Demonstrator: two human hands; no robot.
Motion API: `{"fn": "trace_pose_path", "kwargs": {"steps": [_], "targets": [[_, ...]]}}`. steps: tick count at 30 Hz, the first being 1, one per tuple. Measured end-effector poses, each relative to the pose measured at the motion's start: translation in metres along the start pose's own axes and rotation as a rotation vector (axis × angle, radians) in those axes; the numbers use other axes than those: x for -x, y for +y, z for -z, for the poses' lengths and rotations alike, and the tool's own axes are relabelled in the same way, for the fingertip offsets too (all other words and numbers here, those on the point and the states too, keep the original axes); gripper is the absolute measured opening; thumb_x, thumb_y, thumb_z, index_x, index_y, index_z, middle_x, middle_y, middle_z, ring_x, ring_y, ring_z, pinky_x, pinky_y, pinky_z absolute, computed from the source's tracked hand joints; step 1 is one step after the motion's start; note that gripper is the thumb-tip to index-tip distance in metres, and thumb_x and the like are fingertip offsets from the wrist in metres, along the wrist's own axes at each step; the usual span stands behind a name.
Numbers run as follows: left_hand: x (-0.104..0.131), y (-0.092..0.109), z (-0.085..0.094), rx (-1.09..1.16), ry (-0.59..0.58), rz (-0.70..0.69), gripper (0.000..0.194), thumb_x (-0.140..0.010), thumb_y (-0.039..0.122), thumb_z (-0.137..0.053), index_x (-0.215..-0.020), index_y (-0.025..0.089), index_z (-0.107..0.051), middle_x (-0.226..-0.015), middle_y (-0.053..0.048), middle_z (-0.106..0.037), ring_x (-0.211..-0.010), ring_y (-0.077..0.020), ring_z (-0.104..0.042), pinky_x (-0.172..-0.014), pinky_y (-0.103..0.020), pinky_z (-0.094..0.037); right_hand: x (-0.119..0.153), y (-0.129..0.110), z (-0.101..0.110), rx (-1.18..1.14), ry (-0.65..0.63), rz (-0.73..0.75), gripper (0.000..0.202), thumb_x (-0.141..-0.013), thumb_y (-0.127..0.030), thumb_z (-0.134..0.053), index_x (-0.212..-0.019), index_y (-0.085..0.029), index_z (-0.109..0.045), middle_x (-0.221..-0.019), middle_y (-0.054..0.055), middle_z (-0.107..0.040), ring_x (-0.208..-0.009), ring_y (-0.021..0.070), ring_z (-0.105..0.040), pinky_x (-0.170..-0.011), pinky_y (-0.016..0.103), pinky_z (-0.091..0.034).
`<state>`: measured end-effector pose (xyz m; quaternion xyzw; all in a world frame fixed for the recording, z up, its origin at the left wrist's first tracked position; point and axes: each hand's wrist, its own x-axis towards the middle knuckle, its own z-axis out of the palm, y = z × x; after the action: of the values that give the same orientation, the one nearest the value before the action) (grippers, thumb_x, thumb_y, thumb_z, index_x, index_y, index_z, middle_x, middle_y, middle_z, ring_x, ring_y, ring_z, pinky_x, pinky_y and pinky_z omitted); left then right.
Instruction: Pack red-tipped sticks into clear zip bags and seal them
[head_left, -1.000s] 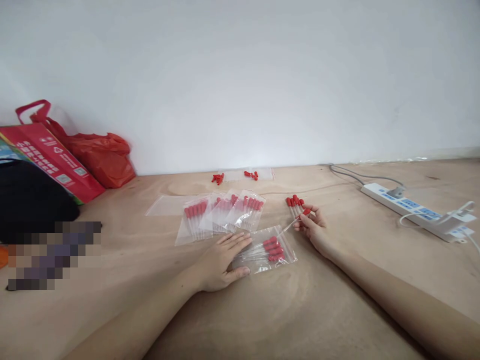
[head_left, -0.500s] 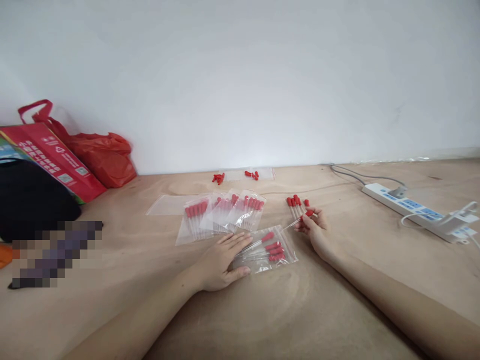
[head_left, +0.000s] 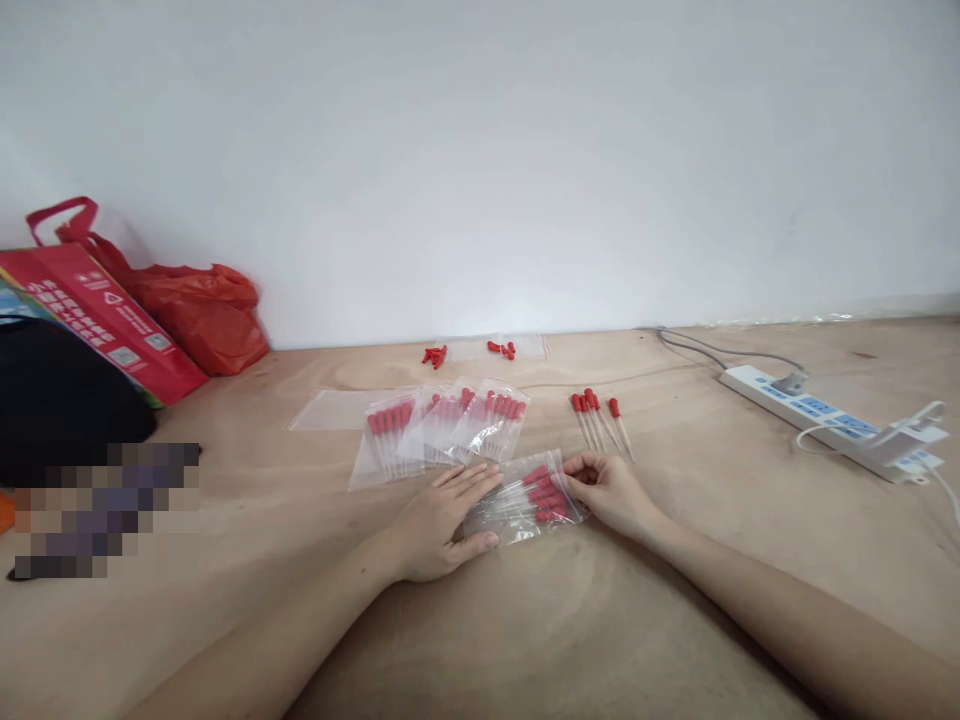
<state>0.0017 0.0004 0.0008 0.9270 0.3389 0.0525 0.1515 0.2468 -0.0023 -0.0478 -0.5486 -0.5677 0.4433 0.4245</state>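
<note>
Centrally, a small clear zip bag [head_left: 529, 497] lies flat on the plywood table [head_left: 570, 620], with several red-bulbed glass droppers [head_left: 546, 490] inside, bulbs toward its right end. Left hand [head_left: 442, 525] rests palm down on the bag's left end, fingers stretched flat and close together, thumb along the near edge. Right hand [head_left: 611, 490] is at the bag's right end, fingers curled narrow at the mouth; whether they pinch the plastic or a dropper cannot be told.

Just behind the left hand, three more filled bags [head_left: 442, 425] overlap in a fan, each with a row of red bulbs at the far end. Left of them lies a flat empty bag [head_left: 326, 410]. Behind the right hand, loose droppers [head_left: 598, 418] lie side by side on bare wood, near but apart from the fingers. Further back by the wall, a clear sheet [head_left: 480, 348] carries two small heaps of red bulbs [head_left: 435, 355].

Bags are thin, glossy, crinkled; droppers are thin clear tubes with rubbery red caps. Table is pale matte ply with visible grain.

Far left: a red crumpled plastic bag [head_left: 206, 315], a red printed carton [head_left: 105, 320] leaning, a black soft mass [head_left: 60, 400], and a pixelated patch. Far right: a white power strip [head_left: 825, 420] with a grey cable [head_left: 720, 352] and a white cable, well apart from the hands. Bare wood lies open in front of the bag and between the right forearm and the strip.
</note>
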Motion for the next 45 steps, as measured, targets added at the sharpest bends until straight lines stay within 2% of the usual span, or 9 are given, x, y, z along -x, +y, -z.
{"fn": "trace_pose_path", "kwargs": {"steps": [5, 13, 20, 24, 31, 34, 39, 42, 45], "targets": [[0.000, -0.001, -0.002, 0.004, 0.013, -0.009, 0.058, -0.082, 0.045, -0.042, -0.133, 0.023, -0.023, -0.138, -0.004, -0.028, -0.127, -0.0217, -0.023, -0.104, -0.042, -0.020, -0.006, -0.003, 0.003, 0.074, -0.048, 0.074, 0.022, -0.069, -0.036, -0.056, -0.073, -0.016, -0.063, -0.077, 0.005, -0.065, -0.065, 0.0160, -0.059, -0.056, 0.026, -0.047], [0.000, -0.003, -0.003, 0.010, 0.020, -0.029, 0.057, -0.083, 0.045, -0.041, -0.133, 0.023, -0.022, -0.138, -0.004, -0.026, -0.128, -0.0213, -0.022, -0.105, -0.041, -0.018, -0.011, -0.004, 0.006, 0.208, -0.122, 0.088, 0.019, -0.068, -0.031, -0.055, -0.055, -0.017, -0.052, -0.051, -0.002, -0.053, -0.046, 0.0085, -0.047, -0.042, 0.019, -0.035], [0.000, -0.004, -0.004, 0.012, 0.021, -0.024, 0.058, -0.083, 0.045, -0.041, -0.133, 0.024, -0.023, -0.139, -0.004, -0.026, -0.128, -0.0215, -0.022, -0.105, -0.041, -0.018, -0.007, -0.018, 0.010, 0.096, -0.224, 0.032, 0.027, -0.072, -0.042, -0.051, -0.062, -0.017, -0.053, -0.055, -0.003, -0.053, -0.044, 0.0072, -0.045, -0.040, 0.018, -0.034], [0.000, -0.003, -0.004, 0.024, 0.033, -0.031, 0.057, -0.083, 0.045, -0.041, -0.133, 0.024, -0.023, -0.138, -0.003, -0.027, -0.127, -0.0216, -0.023, -0.106, -0.041, -0.018, -0.006, -0.023, 0.014, 0.108, -0.142, -0.147, 0.037, -0.076, -0.051, -0.040, -0.062, -0.018, -0.050, -0.039, -0.008, -0.037, -0.031, 0.0057, -0.030, -0.031, 0.018, -0.022], [0.001, -0.004, -0.004, 0.001, 0.014, -0.028, 0.054, -0.084, 0.045, -0.039, -0.132, 0.025, -0.025, -0.139, -0.004, -0.025, -0.128, -0.0222, -0.021, -0.104, -0.042, -0.019, -0.013, -0.016, 0.007, 0.258, -0.104, -0.014, 0.019, -0.064, -0.033, -0.058, -0.059, -0.016, -0.051, -0.050, -0.004, -0.050, -0.045, 0.0072, -0.042, -0.041, 0.019, -0.031], [0.002, -0.006, -0.010, -0.018, 0.116, 0.002, 0.047, -0.085, 0.044, -0.038, -0.128, 0.025, -0.033, -0.139, -0.004, -0.024, -0.128, -0.0246, -0.017, -0.103, -0.043, -0.022, -0.025, -0.025, 0.014, 0.286, -0.196, -0.018, 0.015, -0.063, -0.029, -0.057, -0.057, -0.017, -0.049, -0.050, -0.004, -0.049, -0.046, 0.0080, -0.044, -0.043, 0.019, -0.033], [-0.003, -0.021, -0.010, -0.058, 0.535, 0.179, 0.031, -0.085, 0.037, -0.038, -0.110, 0.022, -0.050, -0.120, -0.006, -0.044, -0.115, -0.0213, -0.036, -0.097, -0.038, -0.030, -0.061, -0.052, 0.039, 0.477, -0.258, 0.186, 0.007, -0.061, -0.022, -0.058, -0.062, -0.017, -0.053, -0.057, -0.003, -0.054, -0.054, 0.0093, -0.049, -0.050, 0.020, -0.037], [-0.005, -0.050, 0.003, -0.123, 0.790, 0.420, 0.028, -0.082, 0.035, -0.040, -0.098, 0.019, -0.057, -0.103, -0.007, -0.052, -0.103, -0.0223, -0.044, -0.093, -0.038, -0.032, -0.090, -0.062, 0.046, 0.518, -0.249, 0.266, 0.007, -0.062, -0.021, -0.057, -0.064, -0.017, -0.052, -0.057, -0.003, -0.053, -0.053, 0.0092, -0.048, -0.051, 0.020, -0.038], [-0.001, -0.093, 0.023, -0.194, 0.811, 0.760, 0.028, -0.077, 0.035, -0.046, -0.095, 0.018, -0.059, -0.097, -0.009, -0.054, -0.100, -0.0256, -0.046, -0.091, -0.039, -0.033, -0.117, -0.063, 0.042, 0.618, -0.153, 0.339, 0.005, -0.062, -0.013, -0.056, -0.064, -0.017, -0.052, -0.059, -0.003, -0.055, -0.056, 0.0095, -0.050, -0.054, 0.020, -0.039]]}}
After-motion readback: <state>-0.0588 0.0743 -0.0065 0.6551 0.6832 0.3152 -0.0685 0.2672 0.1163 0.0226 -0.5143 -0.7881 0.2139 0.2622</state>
